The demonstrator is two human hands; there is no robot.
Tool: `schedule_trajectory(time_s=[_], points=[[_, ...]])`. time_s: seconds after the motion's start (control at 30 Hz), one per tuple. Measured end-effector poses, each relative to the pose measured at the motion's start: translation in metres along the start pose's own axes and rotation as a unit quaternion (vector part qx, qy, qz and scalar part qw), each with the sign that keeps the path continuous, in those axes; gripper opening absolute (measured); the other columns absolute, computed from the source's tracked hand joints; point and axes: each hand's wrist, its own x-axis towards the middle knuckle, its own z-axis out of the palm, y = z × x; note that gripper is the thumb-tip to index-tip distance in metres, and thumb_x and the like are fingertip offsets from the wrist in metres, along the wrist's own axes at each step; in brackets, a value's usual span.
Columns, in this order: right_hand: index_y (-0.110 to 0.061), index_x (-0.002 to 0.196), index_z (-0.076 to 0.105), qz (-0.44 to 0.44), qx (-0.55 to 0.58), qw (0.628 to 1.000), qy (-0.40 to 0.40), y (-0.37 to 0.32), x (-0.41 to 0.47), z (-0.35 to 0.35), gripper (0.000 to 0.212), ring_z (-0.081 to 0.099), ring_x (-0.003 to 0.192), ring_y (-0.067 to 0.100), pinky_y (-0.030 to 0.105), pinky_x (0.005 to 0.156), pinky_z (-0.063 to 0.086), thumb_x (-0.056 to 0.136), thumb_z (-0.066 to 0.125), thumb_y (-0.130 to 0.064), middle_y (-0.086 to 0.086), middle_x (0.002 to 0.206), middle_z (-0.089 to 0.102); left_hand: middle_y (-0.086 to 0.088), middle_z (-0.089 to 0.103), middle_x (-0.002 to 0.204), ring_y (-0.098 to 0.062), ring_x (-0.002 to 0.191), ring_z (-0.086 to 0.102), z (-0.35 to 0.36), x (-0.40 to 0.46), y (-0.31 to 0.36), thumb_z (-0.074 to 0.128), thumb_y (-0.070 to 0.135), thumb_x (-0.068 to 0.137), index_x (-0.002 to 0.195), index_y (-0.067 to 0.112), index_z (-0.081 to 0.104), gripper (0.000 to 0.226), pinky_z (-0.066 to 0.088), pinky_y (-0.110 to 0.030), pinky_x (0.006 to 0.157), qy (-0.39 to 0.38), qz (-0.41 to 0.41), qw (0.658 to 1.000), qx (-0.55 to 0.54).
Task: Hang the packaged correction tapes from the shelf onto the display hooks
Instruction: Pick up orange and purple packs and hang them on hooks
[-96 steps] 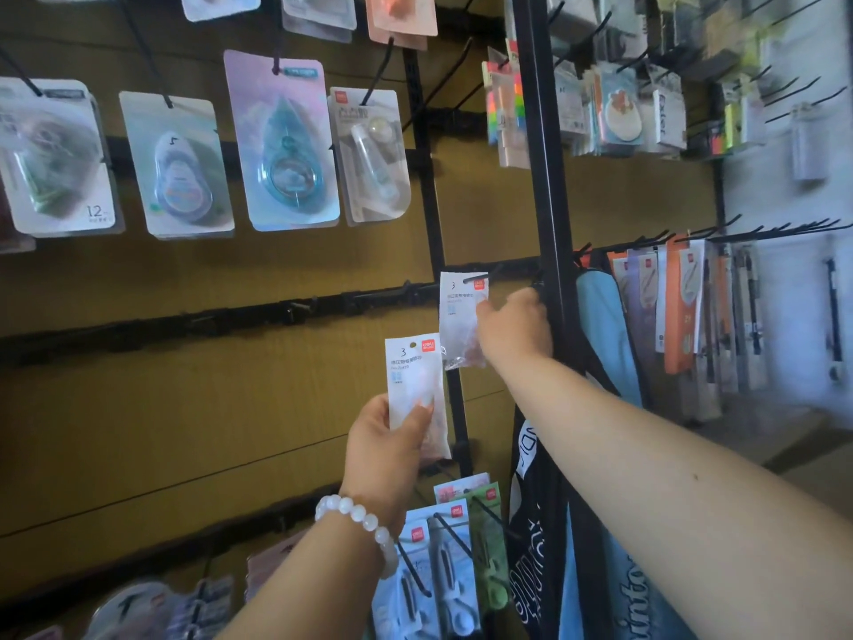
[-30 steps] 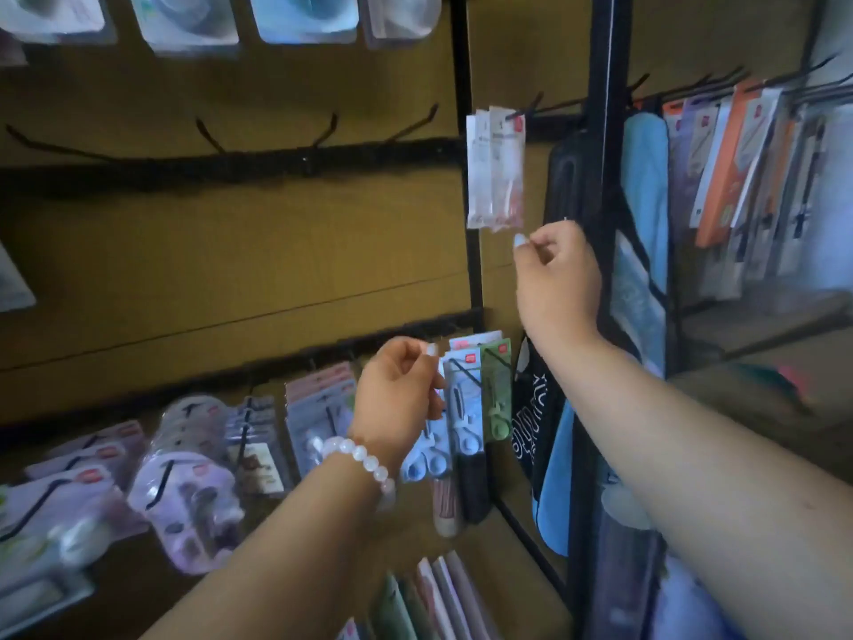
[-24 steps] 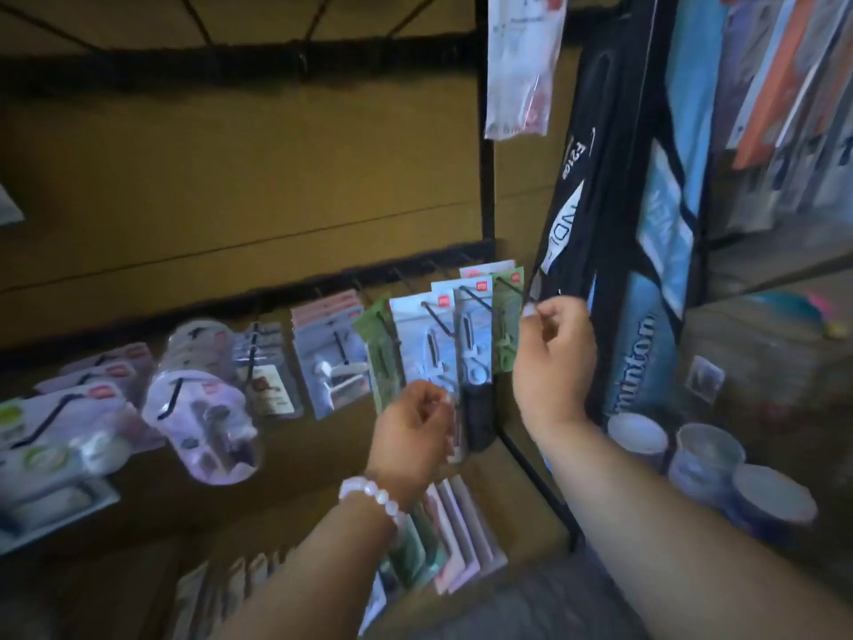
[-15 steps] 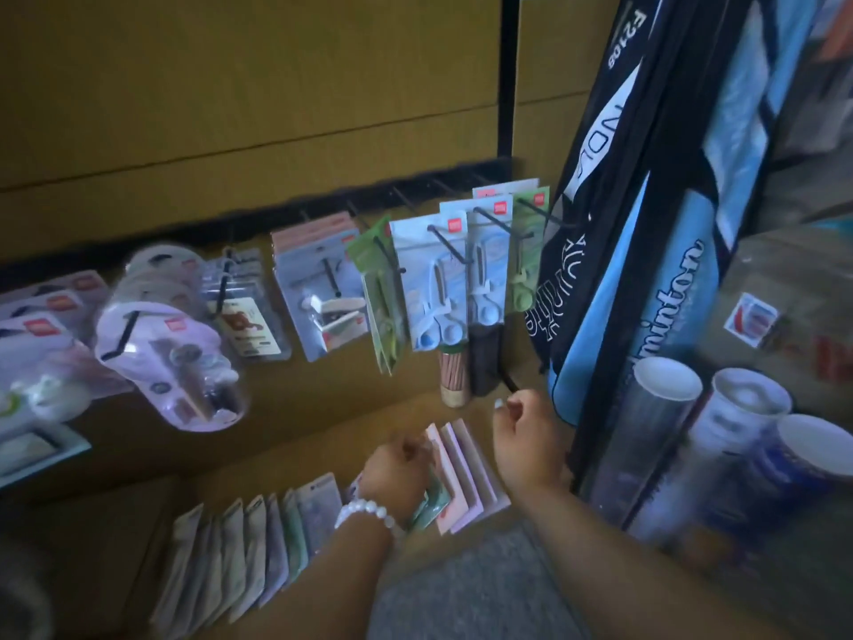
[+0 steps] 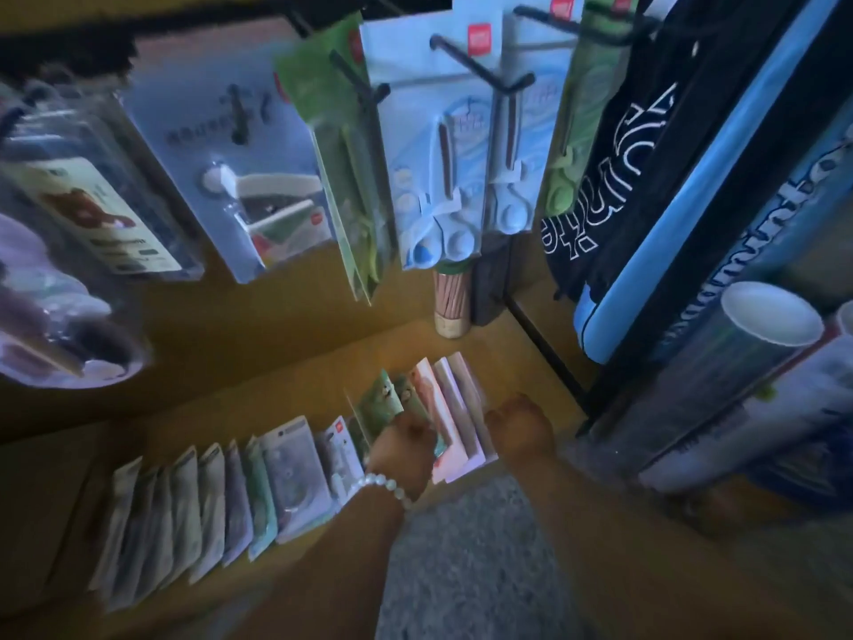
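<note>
A row of flat packaged correction tapes (image 5: 295, 478) stands on edge along the low wooden shelf (image 5: 277, 376). At its right end are green, pink and white packs (image 5: 443, 399). My left hand (image 5: 404, 450), with a bead bracelet, is pushed in among the green packs; its fingers are hidden behind them. My right hand (image 5: 519, 429) is curled beside the rightmost white pack, and nothing shows in it. Black display hooks (image 5: 461, 62) stick out above the shelf.
Packaged scissors (image 5: 443, 177) and other blister packs hang on the hooks over the shelf. A tube of pencils (image 5: 452, 302) stands at the back. A black and blue racket bag (image 5: 646, 177) and rolled tubes (image 5: 738, 362) crowd the right. Grey floor (image 5: 461, 570) lies below.
Two packs were hung on an upper hook, then both hands dropped to the low shelf. The view tilted down and the hands now rest at the right end of the row.
</note>
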Motion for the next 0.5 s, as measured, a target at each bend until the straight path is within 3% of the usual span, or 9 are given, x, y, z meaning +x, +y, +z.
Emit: schedule_trajectory(time_s=[0.1,0.2,0.3,0.4,0.5], points=[[-0.007,0.104,0.062,0.002,-0.026,1.0,0.016,0.008,0.007,0.013,0.036,0.061,0.099,0.029,0.029,0.077,0.045,0.09,0.048,-0.038,0.011,0.106,0.064,-0.024,0.07,0.106,-0.038,0.094,0.07,0.008,0.008,-0.004,0.049,0.007,0.099,0.114,-0.003,0.062,0.023,0.06,-0.047,0.085,-0.007,-0.013,1.0,-0.022],[-0.012,0.1,0.063,-0.088,-0.085,0.991,0.053,0.01,0.009,0.03,0.054,0.058,0.101,0.025,0.034,0.088,0.046,0.088,0.027,-0.051,0.007,0.105,0.062,-0.025,0.07,0.105,-0.04,0.095,0.071,0.012,0.014,-0.007,0.049,0.007,0.099,0.115,-0.004,0.06,0.022,0.06,-0.048,0.083,0.0,-0.023,0.999,-0.041],[-0.01,0.093,0.065,-0.12,-0.085,0.987,0.065,-0.005,0.004,0.038,0.049,0.058,0.096,0.027,0.036,0.084,0.049,0.083,0.042,-0.053,0.009,0.096,0.064,-0.025,0.07,0.099,-0.04,0.091,0.071,0.013,0.019,-0.012,0.052,0.007,0.098,0.11,-0.002,0.061,0.018,0.059,-0.052,0.085,0.01,-0.027,0.997,-0.068],[-0.012,0.103,0.062,-0.117,-0.108,0.985,0.071,-0.018,0.005,0.043,0.046,0.058,0.1,0.028,0.037,0.087,0.047,0.084,0.051,-0.053,0.009,0.101,0.065,-0.015,0.064,0.08,-0.03,0.07,0.063,0.014,0.022,-0.014,0.052,0.009,0.099,0.098,0.006,0.059,0.008,0.056,-0.045,0.076,0.019,-0.04,0.99,-0.13],[-0.019,0.112,0.055,-0.128,-0.093,0.985,0.075,-0.024,0.009,0.047,0.041,0.056,0.103,0.029,0.037,0.087,0.047,0.083,0.058,-0.047,0.008,0.106,0.063,-0.009,0.064,0.077,-0.025,0.07,0.063,0.013,0.024,-0.015,0.052,0.015,0.099,0.088,0.012,0.058,0.014,0.056,-0.039,0.068,0.03,-0.045,0.986,-0.157]])
